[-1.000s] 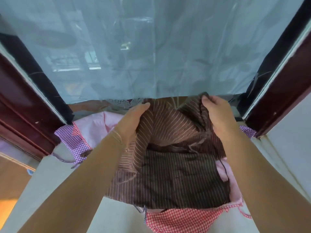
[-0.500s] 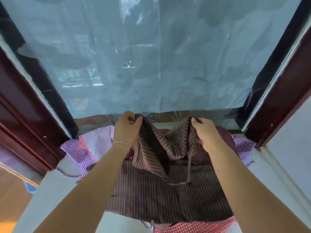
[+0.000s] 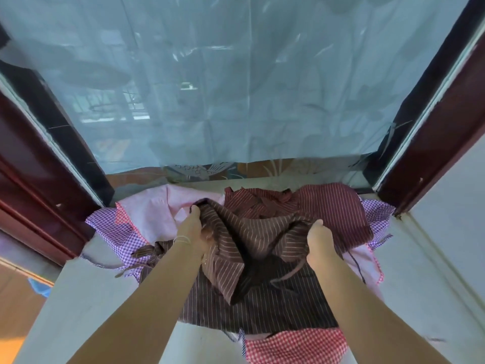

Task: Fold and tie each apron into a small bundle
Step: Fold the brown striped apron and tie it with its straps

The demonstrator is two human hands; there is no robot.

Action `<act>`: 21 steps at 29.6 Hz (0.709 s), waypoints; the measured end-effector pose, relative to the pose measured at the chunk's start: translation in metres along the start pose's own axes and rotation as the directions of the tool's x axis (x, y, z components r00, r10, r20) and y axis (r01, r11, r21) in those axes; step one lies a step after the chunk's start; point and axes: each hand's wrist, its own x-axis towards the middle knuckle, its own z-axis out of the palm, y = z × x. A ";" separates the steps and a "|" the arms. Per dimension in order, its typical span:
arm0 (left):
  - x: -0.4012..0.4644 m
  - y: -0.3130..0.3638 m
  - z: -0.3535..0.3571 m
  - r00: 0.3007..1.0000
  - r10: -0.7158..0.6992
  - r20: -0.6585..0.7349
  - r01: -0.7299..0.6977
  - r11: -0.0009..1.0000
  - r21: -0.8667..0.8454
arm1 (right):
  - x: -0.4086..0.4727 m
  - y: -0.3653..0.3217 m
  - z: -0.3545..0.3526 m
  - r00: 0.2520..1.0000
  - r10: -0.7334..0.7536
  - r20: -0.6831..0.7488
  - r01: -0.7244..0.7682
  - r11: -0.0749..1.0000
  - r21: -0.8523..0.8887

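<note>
A dark brown apron with thin white stripes (image 3: 252, 232) lies on top of a pile of aprons on a pale ledge. My left hand (image 3: 194, 229) grips a bunched top corner of it. My right hand (image 3: 319, 239) grips the opposite bunched corner, fingers curled under the cloth. The cloth sags in folds between my hands, and its lower part (image 3: 262, 308) lies flat toward me. A brown tie strap (image 3: 147, 252) trails out to the left, and a thin one (image 3: 288, 274) hangs near the right hand.
Under it lie a maroon striped apron (image 3: 333, 206), a pink one (image 3: 160, 208), a purple checked one (image 3: 115, 229) and a red checked one (image 3: 294, 345). The pale ledge (image 3: 78, 298) runs between dark red door frames (image 3: 29, 185). A blue-grey plastic sheet (image 3: 236, 88) hangs behind.
Both hands have come down toward the pile with the brown apron's top edge, and moved apart. The maroon striped apron behind is now uncovered.
</note>
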 end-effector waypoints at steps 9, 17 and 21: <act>-0.034 -0.020 0.046 0.920 0.004 0.392 -0.061 0.989 0.132 | -0.062 -0.030 0.037 0.810 -0.402 0.427 0.399 0.911 0.101; -0.021 -0.061 0.022 0.981 -0.139 0.136 0.131 0.989 0.063 | -0.036 0.013 0.033 0.653 -0.196 0.731 0.222 0.973 0.063; -0.008 -0.076 0.023 0.994 -0.107 0.025 0.106 0.993 0.047 | -0.025 0.040 0.036 0.703 -0.206 0.681 0.184 0.977 0.106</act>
